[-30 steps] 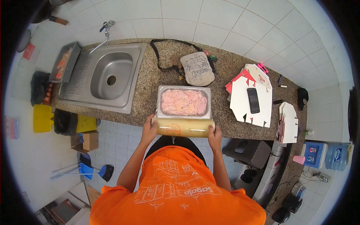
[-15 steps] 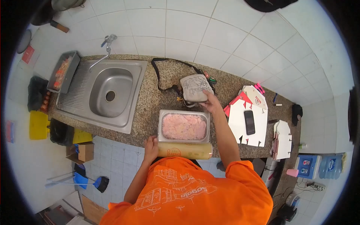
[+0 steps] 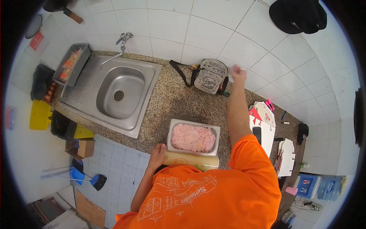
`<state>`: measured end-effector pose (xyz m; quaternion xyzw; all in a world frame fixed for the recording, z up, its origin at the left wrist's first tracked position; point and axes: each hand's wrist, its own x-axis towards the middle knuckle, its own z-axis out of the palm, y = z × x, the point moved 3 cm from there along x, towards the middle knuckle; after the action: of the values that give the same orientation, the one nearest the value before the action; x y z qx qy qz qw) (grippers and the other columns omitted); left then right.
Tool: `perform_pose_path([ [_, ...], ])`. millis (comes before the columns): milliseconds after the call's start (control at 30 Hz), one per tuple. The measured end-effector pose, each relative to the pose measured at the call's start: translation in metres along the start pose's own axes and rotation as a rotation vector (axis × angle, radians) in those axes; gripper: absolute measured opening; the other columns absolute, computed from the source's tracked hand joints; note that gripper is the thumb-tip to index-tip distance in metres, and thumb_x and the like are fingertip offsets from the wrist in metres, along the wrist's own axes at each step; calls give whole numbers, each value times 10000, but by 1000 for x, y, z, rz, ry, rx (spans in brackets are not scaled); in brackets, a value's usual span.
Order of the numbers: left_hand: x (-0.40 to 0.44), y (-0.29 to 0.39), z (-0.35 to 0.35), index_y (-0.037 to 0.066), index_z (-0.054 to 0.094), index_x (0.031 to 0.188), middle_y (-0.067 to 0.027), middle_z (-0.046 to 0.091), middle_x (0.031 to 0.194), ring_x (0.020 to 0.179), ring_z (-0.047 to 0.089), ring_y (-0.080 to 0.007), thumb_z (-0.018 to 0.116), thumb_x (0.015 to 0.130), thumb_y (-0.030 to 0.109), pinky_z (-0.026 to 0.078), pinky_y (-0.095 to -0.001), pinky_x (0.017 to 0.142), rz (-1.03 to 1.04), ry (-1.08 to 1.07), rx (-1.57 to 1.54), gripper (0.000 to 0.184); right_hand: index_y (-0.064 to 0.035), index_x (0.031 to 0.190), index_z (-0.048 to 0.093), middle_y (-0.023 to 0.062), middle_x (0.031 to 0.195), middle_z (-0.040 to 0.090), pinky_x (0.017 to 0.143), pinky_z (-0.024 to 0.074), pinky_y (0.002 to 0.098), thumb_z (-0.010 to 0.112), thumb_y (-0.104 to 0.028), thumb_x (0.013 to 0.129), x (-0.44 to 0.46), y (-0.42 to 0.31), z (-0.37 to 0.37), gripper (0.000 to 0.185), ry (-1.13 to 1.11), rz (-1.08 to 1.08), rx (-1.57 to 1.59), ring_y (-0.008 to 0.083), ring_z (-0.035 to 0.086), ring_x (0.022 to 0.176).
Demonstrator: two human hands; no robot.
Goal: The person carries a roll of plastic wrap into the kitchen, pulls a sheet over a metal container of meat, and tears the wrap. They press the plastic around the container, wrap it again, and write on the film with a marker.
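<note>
A metal pan of pale pink raw meat (image 3: 193, 138) stands near the counter's front edge. Between it and my orange shirt lies a roll of plastic film (image 3: 192, 160). My left hand (image 3: 156, 155) is closed at the roll's left end, with its fingertips partly hidden. Stretched far forward, my right hand (image 3: 239, 72) is beside the tiled wall, slightly blurred, fingers apart and nothing visible in it. Just left of that hand, a grey patterned shoulder bag (image 3: 209, 81) rests against the wall, its black strap trailing left.
A steel sink (image 3: 121, 91) with a tap (image 3: 122, 40) is on the left, beside a grey tray (image 3: 72, 65) of orange-white packets. White cardboard pieces (image 3: 263, 124) and a phone (image 3: 257, 134) lie to the right. A black cap (image 3: 297, 16) hangs on the wall.
The bag has moved back against the wall and turned, and my right hand has let go of it. My left hand stays by the roll. The camera view has shifted.
</note>
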<state>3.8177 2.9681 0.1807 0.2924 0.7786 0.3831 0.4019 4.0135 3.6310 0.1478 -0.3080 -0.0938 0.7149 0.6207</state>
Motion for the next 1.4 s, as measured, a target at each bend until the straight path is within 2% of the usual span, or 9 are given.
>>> perform_pose_path([
  [67,5,-9,3,-32,629,1142,-263,634,1122,1112,544,-409,459,1035,369,401,-460,1008,16,-29,-18,449,-40,1072,609,80,1036,645,824,520,475,650,-294,922,-5,-36,5,298,-72,-4,-39,217,604,963],
  [133,12,-37,10,-38,633,1122,-262,642,1093,1083,573,-396,460,1037,368,425,-453,975,5,-38,-92,449,-27,992,606,52,1003,630,1038,407,550,650,-308,914,-77,-67,41,295,119,-273,-730,252,616,969],
  [267,9,-14,3,-41,631,1115,-262,649,1069,1063,596,-388,463,1037,363,445,-451,948,8,-32,-71,445,-22,1185,628,111,1183,641,954,473,449,882,-445,724,-84,-18,26,676,-174,-171,-1545,264,594,1092],
  [367,6,6,0,-42,634,1104,-262,653,1065,1058,608,-384,465,1036,357,451,-439,939,-19,-91,-15,439,-16,1248,628,154,1236,639,960,480,428,899,-431,706,-107,20,22,735,-217,19,-1430,281,599,1143],
  [533,7,4,-1,-68,607,998,-259,654,943,911,627,-385,431,1047,366,467,-445,844,70,-65,118,471,31,1196,634,246,1105,697,904,519,422,844,-391,750,-78,-18,-8,649,-35,-905,-1785,383,670,1034],
  [700,6,4,-3,-59,613,1064,-251,657,1012,985,626,-361,444,1046,370,465,-426,886,27,-90,37,461,56,1221,589,272,1154,669,937,501,466,812,-368,783,-70,-129,-19,649,-65,-610,-1821,423,637,1112],
  [933,7,3,3,-57,625,1143,-261,662,1075,1055,630,-373,465,1038,376,468,-426,933,28,-79,91,473,58,1208,577,321,1152,649,955,487,485,647,-410,922,-79,-144,-38,553,5,-651,-2012,468,612,1128],
  [1233,4,25,-5,-55,619,1145,-248,666,1068,1030,638,-356,443,1047,404,471,-415,920,8,-163,117,501,99,1232,504,380,1160,608,991,460,493,689,-371,889,-96,-141,-62,610,234,-610,-1870,484,586,1159],
  [1400,13,32,-4,-57,619,1128,-288,652,1077,1069,617,-426,411,1048,448,458,-456,935,38,-77,171,552,72,1096,557,250,973,645,873,491,480,677,-319,897,-211,-125,-72,454,216,-1117,-1693,392,626,956],
])
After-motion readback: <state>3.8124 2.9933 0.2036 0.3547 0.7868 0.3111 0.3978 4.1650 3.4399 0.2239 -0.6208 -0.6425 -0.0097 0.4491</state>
